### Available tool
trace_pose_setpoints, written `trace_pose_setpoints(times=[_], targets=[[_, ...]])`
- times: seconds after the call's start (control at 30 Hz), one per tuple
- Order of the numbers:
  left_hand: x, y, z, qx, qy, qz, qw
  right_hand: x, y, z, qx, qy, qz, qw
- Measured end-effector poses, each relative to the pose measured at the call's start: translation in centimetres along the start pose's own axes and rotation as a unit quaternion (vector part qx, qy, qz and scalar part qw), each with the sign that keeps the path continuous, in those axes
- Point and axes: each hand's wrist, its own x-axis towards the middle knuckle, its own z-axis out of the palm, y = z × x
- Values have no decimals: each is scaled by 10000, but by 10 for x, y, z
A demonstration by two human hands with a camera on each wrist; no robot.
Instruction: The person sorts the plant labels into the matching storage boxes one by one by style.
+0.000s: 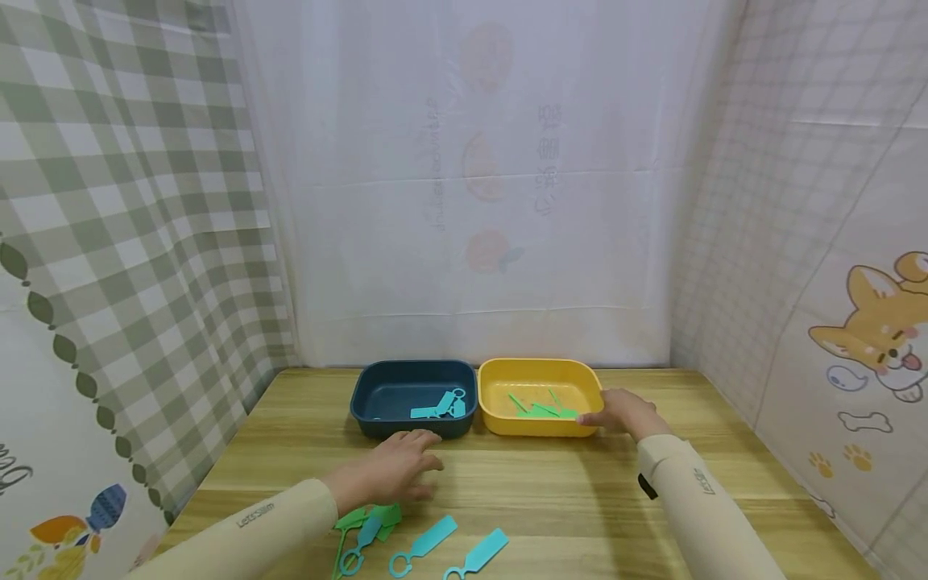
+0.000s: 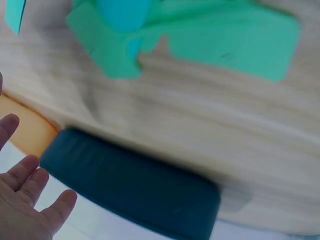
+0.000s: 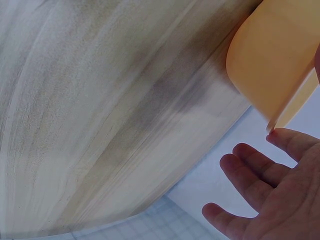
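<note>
My left hand (image 1: 395, 467) hovers over the table just in front of the dark blue bin (image 1: 370, 427), fingers spread and holding nothing. Beneath its wrist lie green flat labels with thin stems (image 1: 391, 515). A turquoise ring-ended tag (image 1: 370, 528) rests on them, and two more turquoise tags (image 1: 433, 535) lie to the right. At the right end of the yellow bin (image 1: 493, 423) is my right hand (image 1: 623, 411), its thumb at the rim. In the right wrist view a fingertip (image 3: 272, 136) meets the rim while the other fingers extend loosely.
Several turquoise tags (image 1: 442, 407) lie in the blue bin, and green labels (image 1: 544, 411) in the yellow one. Both bins stand side by side at the back of the wooden table (image 1: 522, 483). A white curtain (image 1: 406, 242) hangs behind; patterned cloths flank both sides.
</note>
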Motion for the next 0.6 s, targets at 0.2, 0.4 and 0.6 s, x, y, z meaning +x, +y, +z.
trace_pose_setpoints(times=[0.2,0.4,0.6], targets=[[-16,5,9,62,5,39,10000,0,2,1,-51,7,-65,10000],[-23,16,16,333,25,205,9992,0,0,0,-49,32,-99,9999],[-22,25,20,313,-148,404,9986,0,0,1,44,50,-78,9999]])
